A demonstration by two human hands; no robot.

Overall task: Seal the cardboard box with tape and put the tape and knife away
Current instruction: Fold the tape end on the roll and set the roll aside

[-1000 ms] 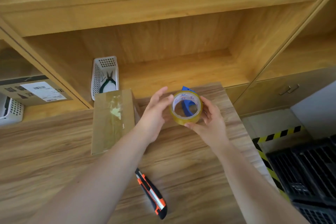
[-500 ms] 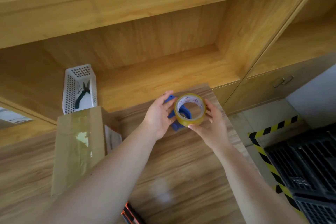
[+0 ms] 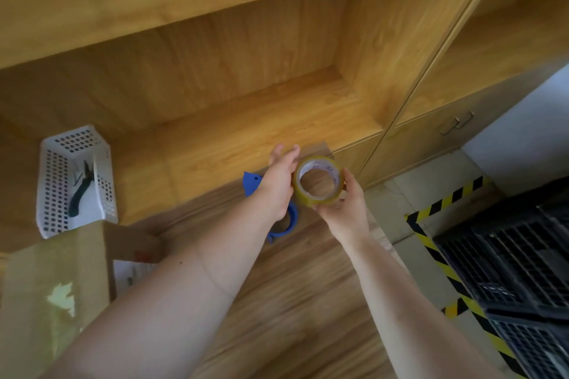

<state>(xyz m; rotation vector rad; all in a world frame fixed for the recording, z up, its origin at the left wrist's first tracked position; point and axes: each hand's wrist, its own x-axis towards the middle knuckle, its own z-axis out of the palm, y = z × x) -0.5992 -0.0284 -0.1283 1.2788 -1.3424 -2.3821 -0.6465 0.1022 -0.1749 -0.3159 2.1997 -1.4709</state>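
From the head camera, the right hand [image 3: 343, 211] grips a round roll of glossy yellowish tape [image 3: 318, 184] with a white core, fingers curled around its rim, above the far right corner of the wood-grain table [image 3: 295, 301]. The left hand [image 3: 278, 181] is open, fingers stretched flat beside the roll, and partly covers a blue plastic dispenser [image 3: 284, 221] lying on the table. The cardboard box [image 3: 55, 292], its top shiny with tape, sits at the near left. Beyond it, on the smooth wooden shelf [image 3: 246, 129], a white perforated basket [image 3: 75, 180] holds black-handled pliers [image 3: 80, 191]. The shelf right of the basket is bare. Right of the table edge, black crates [image 3: 508, 255] stand on the floor behind striped hazard tape [image 3: 443, 203].
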